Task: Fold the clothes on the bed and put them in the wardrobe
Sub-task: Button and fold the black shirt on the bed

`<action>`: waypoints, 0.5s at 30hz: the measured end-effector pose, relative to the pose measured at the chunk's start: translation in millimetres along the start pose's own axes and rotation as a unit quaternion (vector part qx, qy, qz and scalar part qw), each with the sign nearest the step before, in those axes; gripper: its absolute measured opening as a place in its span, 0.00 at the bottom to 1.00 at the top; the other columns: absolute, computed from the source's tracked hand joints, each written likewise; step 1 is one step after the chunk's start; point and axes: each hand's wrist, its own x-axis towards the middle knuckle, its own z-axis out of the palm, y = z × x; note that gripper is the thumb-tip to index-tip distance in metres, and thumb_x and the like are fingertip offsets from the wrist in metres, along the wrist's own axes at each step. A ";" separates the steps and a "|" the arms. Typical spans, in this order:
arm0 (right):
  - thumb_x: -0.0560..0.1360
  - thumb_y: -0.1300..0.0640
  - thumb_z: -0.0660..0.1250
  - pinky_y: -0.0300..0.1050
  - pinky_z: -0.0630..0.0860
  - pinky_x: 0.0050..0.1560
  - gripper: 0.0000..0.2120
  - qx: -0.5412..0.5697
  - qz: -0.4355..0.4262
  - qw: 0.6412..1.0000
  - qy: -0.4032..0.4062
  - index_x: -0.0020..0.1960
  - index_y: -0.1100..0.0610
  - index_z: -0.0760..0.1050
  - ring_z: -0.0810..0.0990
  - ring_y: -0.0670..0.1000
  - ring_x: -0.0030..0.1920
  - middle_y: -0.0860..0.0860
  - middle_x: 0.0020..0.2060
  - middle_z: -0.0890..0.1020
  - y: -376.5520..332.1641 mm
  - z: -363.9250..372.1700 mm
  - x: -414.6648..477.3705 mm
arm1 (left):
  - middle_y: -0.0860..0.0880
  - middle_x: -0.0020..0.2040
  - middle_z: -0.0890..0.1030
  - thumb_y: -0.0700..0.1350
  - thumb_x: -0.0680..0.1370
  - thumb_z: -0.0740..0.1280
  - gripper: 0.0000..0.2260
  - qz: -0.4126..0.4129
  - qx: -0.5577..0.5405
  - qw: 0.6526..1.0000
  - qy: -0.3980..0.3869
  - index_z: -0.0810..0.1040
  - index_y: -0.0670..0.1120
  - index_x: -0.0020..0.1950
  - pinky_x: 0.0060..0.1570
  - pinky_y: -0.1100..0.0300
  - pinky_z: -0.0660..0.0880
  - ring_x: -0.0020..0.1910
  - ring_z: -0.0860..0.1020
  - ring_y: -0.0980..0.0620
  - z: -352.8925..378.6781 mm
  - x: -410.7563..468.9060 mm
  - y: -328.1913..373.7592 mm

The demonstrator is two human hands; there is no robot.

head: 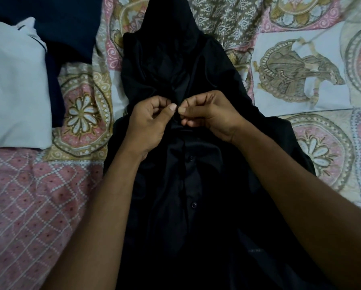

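Black button-front shirt [196, 181], laid lengthwise down the middle of pink-and-gold patterned bedspread [39, 195], two dark buttons [194, 204] showing along its front edge. Left hand [152, 122] and right hand [206, 116], thumbs nearly meeting, both pinching the shirt front at mid-length. Beyond, at far left: plain white cloth [14, 86] lying against dark navy garment [71, 24].

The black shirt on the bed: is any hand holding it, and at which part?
Yes. The left hand and the right hand both pinch the black shirt at its front button strip, with the thumbs almost meeting.
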 end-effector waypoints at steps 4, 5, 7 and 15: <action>0.76 0.66 0.71 0.36 0.79 0.37 0.03 -0.057 -0.024 0.996 0.069 0.44 0.62 0.82 0.83 0.47 0.34 0.52 0.34 0.84 3.3 9.9 -3.7 | 0.56 0.38 0.80 0.48 0.79 0.69 0.04 -0.001 0.053 0.997 0.057 0.78 0.52 0.44 0.40 0.63 0.73 0.36 0.76 0.61 -0.3 -11.3 -0.3; 0.77 0.65 0.71 0.38 0.80 0.38 0.04 -0.084 -0.030 0.991 0.097 0.44 0.61 0.82 0.84 0.47 0.34 0.53 0.35 0.84 4.1 8.9 -5.0 | 0.55 0.37 0.79 0.48 0.79 0.69 0.04 0.000 0.074 0.995 0.063 0.77 0.52 0.44 0.39 0.62 0.74 0.35 0.77 0.60 -1.4 -14.2 2.3; 0.77 0.61 0.71 0.43 0.82 0.40 0.03 -0.200 -0.065 0.964 0.165 0.45 0.57 0.83 0.85 0.47 0.35 0.49 0.35 0.84 3.9 3.3 -8.5 | 0.55 0.37 0.78 0.50 0.78 0.70 0.05 0.035 0.121 0.988 0.092 0.77 0.50 0.47 0.38 0.63 0.75 0.35 0.78 0.59 -5.5 -17.3 9.4; 0.72 0.37 0.70 0.56 0.71 0.60 0.32 -0.584 -0.110 0.740 0.314 0.72 0.49 0.69 0.71 0.58 0.64 0.54 0.64 0.73 -47.3 -23.7 3.8 | 0.44 0.60 0.76 0.63 0.72 0.70 0.25 -0.068 0.344 0.908 0.230 0.75 0.47 0.60 0.61 0.48 0.72 0.61 0.73 0.43 -48.5 17.2 21.9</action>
